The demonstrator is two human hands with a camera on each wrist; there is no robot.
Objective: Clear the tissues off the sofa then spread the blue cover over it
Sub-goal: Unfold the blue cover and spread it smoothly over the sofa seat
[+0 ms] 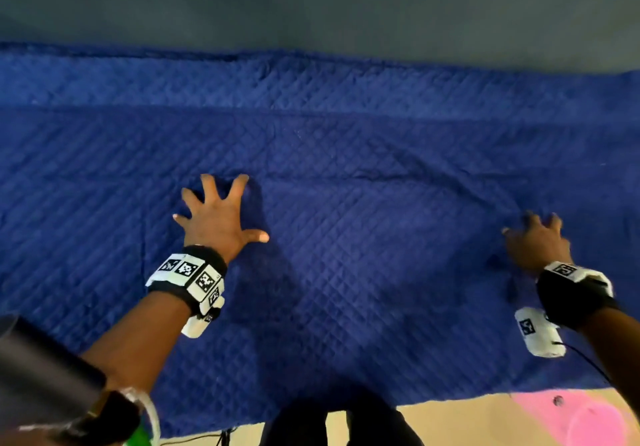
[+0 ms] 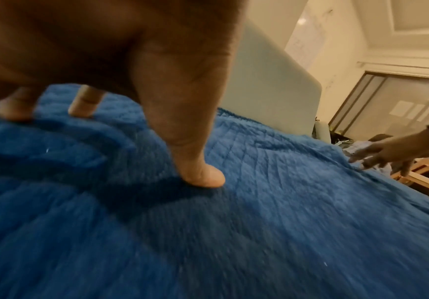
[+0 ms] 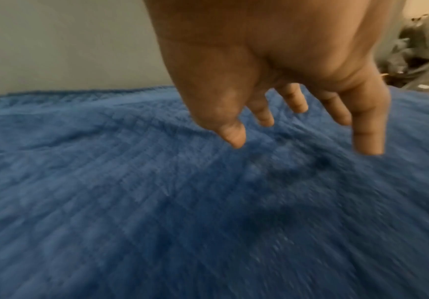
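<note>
Where the sofa showed only as a grey back, the blue cover lay spread across the seat, quilted, with slight wrinkles near its middle and right. Left hand: fingers splayed wide, pressed flat on the cover, holding nothing. Right hand: fingers extended and loosely spread, fingertips at the cover, well apart from the left.

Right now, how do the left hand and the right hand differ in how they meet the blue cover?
The left hand lies near the middle of the blue cover, fingers splayed wide, fingertips and thumb pressing into it. The right hand is out at the right side, fingers closer together and hanging down; contact is unclear through the blur. Both are open and grip no fabric.
</note>
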